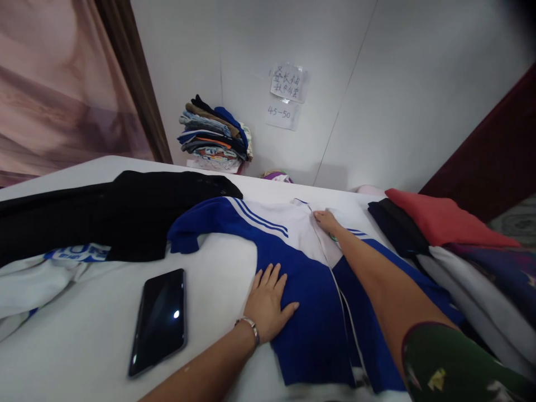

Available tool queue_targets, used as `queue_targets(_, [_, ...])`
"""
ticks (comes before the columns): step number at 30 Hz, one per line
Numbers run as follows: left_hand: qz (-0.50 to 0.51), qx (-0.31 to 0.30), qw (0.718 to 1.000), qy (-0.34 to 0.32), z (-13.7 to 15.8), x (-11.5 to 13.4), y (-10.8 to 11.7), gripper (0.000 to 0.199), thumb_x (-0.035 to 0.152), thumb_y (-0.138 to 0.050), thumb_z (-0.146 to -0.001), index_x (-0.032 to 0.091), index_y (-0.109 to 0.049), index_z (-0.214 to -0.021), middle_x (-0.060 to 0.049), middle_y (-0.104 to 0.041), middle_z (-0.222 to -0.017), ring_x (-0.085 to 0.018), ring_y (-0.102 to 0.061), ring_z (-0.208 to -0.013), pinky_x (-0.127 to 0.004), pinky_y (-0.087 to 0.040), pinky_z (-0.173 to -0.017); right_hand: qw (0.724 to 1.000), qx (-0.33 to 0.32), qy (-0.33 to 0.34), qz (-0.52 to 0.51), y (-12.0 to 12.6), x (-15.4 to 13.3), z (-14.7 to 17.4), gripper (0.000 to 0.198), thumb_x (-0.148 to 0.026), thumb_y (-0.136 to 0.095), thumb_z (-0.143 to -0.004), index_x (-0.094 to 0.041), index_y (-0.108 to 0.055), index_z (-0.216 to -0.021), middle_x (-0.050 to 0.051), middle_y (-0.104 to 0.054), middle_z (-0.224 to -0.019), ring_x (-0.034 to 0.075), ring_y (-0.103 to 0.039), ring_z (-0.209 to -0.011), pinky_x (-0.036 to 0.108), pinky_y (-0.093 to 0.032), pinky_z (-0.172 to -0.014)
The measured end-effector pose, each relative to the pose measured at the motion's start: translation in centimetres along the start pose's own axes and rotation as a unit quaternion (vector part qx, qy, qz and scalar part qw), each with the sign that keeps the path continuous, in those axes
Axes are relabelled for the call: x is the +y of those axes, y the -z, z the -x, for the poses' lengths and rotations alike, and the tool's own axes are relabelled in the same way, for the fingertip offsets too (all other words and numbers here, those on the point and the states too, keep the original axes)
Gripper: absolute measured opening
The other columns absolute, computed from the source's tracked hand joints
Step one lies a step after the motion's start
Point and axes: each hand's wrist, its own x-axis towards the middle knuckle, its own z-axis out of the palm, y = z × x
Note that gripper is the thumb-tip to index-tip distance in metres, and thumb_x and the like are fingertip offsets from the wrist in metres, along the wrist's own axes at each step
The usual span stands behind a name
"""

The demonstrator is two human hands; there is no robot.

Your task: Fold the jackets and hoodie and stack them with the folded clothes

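Note:
A blue and white zip jacket (305, 312) lies spread front up on the white table, its zip edges running down the middle. My left hand (270, 304) rests flat on the blue body near its left edge, fingers spread. Up by the collar, my right hand (327, 221) has its fingers closed on the jacket's white front edge beside the zip. The left sleeve in view stretches out with blue stripes at the shoulder. My right forearm covers part of the other sleeve.
A dark tablet (159, 321) lies on the table (218, 312) at left. Black clothing (138, 212) and a white garment (37, 285) are beyond it. Folded clothes (215, 134) are stacked by the wall. At right is a clothes pile with a red garment (448, 220). Paper signs (288, 82) hang on the wall.

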Motion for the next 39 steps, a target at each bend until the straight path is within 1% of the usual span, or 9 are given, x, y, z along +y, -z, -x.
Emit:
queue_targets(5, [0.004, 0.017, 1.0, -0.008, -0.1, -0.1, -0.2, 0.067, 0.057, -0.046, -0.083, 0.016, -0.046, -0.136, -0.013, -0.031, -0.151, -0.03, -0.022, -0.14, -0.051, -0.017, -0.114, 0.999, 0.035, 0.01, 0.033, 3.1, 2.7, 4.6, 0.039, -0.023, -0.04, -0.088, -0.019, -0.063, -0.119, 0.004, -0.065, -0.12, 0.018, -0.058, -0.109, 0.03, -0.042, -0.096])
queue_targets(13, [-0.001, 0.027, 1.0, -0.003, -0.3, 0.0, -0.3, 0.067, 0.057, -0.045, -0.082, 0.015, -0.049, -0.134, -0.013, -0.034, -0.149, -0.03, -0.024, -0.14, -0.049, -0.017, -0.114, 0.985, 0.034, -0.062, 0.155, 10.4, 12.2, 13.4, 0.047, -0.035, -0.06, -0.08, -0.013, -0.061, -0.121, 0.016, -0.059, -0.127, 0.03, -0.051, -0.12, 0.04, -0.037, -0.101])
queue_targets(15, [-0.006, 0.03, 1.0, -0.004, -0.4, -0.1, -0.4, 0.067, 0.057, -0.045, -0.082, 0.015, -0.049, -0.134, -0.012, -0.034, -0.149, -0.03, -0.024, -0.14, -0.049, -0.018, -0.114, 0.979, 0.017, -0.097, 0.178, 10.9, 13.9, 14.4, 0.05, -0.036, -0.063, -0.078, -0.012, -0.06, -0.122, 0.018, -0.06, -0.126, 0.031, -0.054, -0.117, 0.038, -0.041, -0.097])
queue_targets(19, [-0.015, 0.032, 0.999, -0.008, -0.4, -0.3, -0.5, 0.068, 0.059, -0.043, -0.083, 0.015, -0.049, -0.134, -0.013, -0.034, -0.149, -0.03, -0.025, -0.139, -0.048, -0.018, -0.113, 0.967, 0.04, -0.157, 0.198, 12.1, 15.1, 14.3, 0.029, -0.029, -0.056, -0.084, -0.017, -0.069, -0.106, 0.012, -0.069, -0.109, 0.025, -0.062, -0.104, 0.029, -0.045, -0.086])
queue_targets(25, [-0.019, 0.027, 0.999, -0.008, -0.4, -0.1, -0.1, 0.068, 0.06, -0.042, -0.084, 0.015, -0.049, -0.134, -0.012, -0.034, -0.149, -0.029, -0.025, -0.139, -0.047, -0.019, -0.114, 0.939, 0.156, -0.223, 0.212, 15.7, 14.2, 11.9, 0.041, -0.022, -0.042, -0.088, -0.009, -0.057, -0.124, 0.023, -0.062, -0.117, 0.031, -0.059, -0.108, 0.04, -0.045, -0.086])
queue_targets(27, [-0.019, 0.027, 0.999, -0.005, -0.5, -0.1, -0.2, 0.069, 0.061, -0.042, -0.084, 0.015, -0.048, -0.134, -0.012, -0.034, -0.149, -0.029, -0.025, -0.139, -0.047, -0.019, -0.114, 0.943, 0.165, -0.195, 0.214, 15.5, 13.3, 11.7, 0.047, -0.02, -0.046, -0.085, -0.01, -0.051, -0.131, 0.02, -0.057, -0.127, 0.029, -0.054, -0.116, 0.039, -0.041, -0.093])
queue_targets(29, [-0.02, 0.027, 0.999, -0.006, -0.5, -0.2, -0.3, 0.069, 0.061, -0.042, -0.083, 0.016, -0.048, -0.134, -0.012, -0.034, -0.149, -0.029, -0.025, -0.139, -0.047, -0.018, -0.114, 0.965, 0.165, -0.109, 0.174, 14.2, 12.0, 12.2, 0.045, -0.02, -0.049, -0.082, -0.013, -0.055, -0.127, 0.015, -0.054, -0.132, 0.026, -0.048, -0.123, 0.036, -0.037, -0.1])
queue_targets(33, [-0.029, 0.03, 0.999, -0.014, -0.5, -0.4, -0.6, 0.069, 0.061, -0.042, -0.084, 0.016, -0.048, -0.135, -0.012, -0.034, -0.149, -0.029, -0.024, -0.14, -0.048, -0.019, -0.114, 0.992, 0.113, 0.038, 0.032, 10.1, 8.0, 16.1, 0.029, -0.031, -0.047, -0.085, -0.017, -0.069, -0.097, 0.008, -0.069, -0.102, 0.022, -0.061, -0.097, 0.033, -0.046, -0.087])
queue_targets(39, [-0.032, 0.041, 0.998, -0.019, -0.6, -0.3, -0.7, 0.067, 0.06, -0.044, -0.084, 0.015, -0.05, -0.133, -0.013, -0.036, -0.148, -0.03, -0.027, -0.138, -0.049, -0.021, -0.113, 0.991, -0.058, 0.05, -0.108, 7.4, 2.6, 24.9, 0.037, -0.051, -0.051, -0.084, -0.019, -0.065, -0.095, 0.003, -0.067, -0.079, 0.017, -0.06, -0.07, 0.027, -0.045, -0.063])
